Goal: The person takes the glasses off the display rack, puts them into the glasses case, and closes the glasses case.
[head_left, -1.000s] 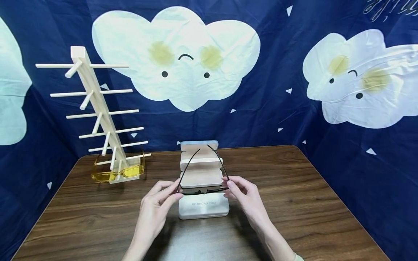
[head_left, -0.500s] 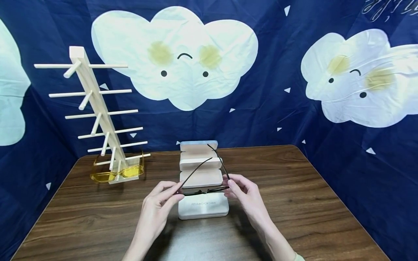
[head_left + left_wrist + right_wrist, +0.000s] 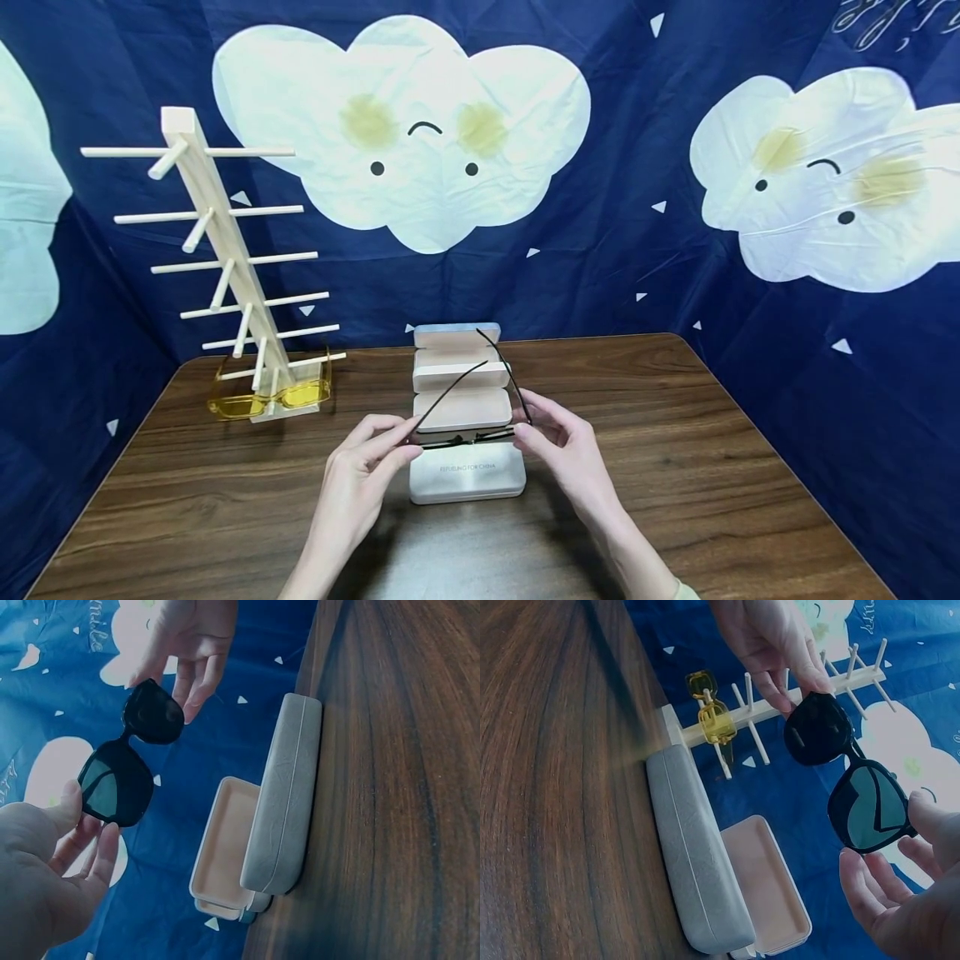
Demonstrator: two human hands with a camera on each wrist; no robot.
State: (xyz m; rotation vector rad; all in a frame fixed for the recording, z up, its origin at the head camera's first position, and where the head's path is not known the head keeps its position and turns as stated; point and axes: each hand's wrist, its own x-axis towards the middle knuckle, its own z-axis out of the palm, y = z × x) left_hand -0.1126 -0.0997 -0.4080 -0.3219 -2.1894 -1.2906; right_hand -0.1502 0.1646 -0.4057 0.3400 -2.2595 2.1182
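Observation:
A pair of black sunglasses (image 3: 118,787) with dark lenses is held up between both hands, above and behind a pale eyeglass case (image 3: 468,479) with small lettering on its lid. My left hand (image 3: 356,479) pinches the left end of the frame between thumb and fingers. At the opposite end, my right hand (image 3: 566,454) grips the frame near the hinge, thumb on the near side. Both temples are unfolded and point away, the left one slanting inward toward the right one. In the right wrist view, the two lenses (image 3: 817,731) face the camera.
Behind the closed case stand open cases (image 3: 461,410) with pinkish lining. A wooden peg rack (image 3: 225,242) rises at the left, with yellow-tinted glasses (image 3: 306,393) on its lowest pegs. The brown wooden table (image 3: 675,500) ends at a blue curtain (image 3: 630,167) with cloud prints.
The left temple has swung inward, its tip moving right and down. My right thumb has shifted left along the frame and the right fingers have risen slightly; my left hand stays nearly in place.

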